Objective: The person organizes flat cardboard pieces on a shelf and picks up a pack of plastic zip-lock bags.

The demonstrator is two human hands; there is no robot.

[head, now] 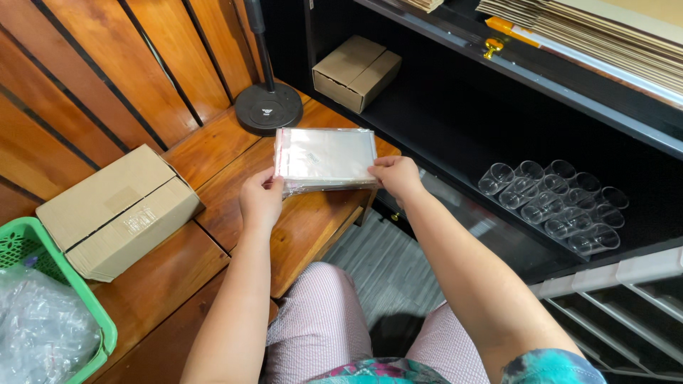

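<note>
Hands hold a stack of clear plastic bags point(326, 160) above the near edge of a wooden table point(213, 235). Left hand point(260, 199) is closed on the stack's lower left corner, fingers curled against its left edge. Right hand point(395, 176) pinches the lower right corner, thumb on top. The stack lies roughly level, its long edges parallel to the table's front edge; whether its underside touches the wood cannot be told.

Behind the stack, just beyond its far edge, stands a round black stand base point(269, 108). A closed cardboard box point(117, 211) sits well to the left, and a green basket point(53, 306) of clear plastic stands at the table's left end. Bare tabletop lies between the box and the left hand. To the right, a black shelf point(455, 121) carries a small cardboard box point(356, 72) and a group of clear plastic cups point(555, 203), well apart from the right hand
</note>
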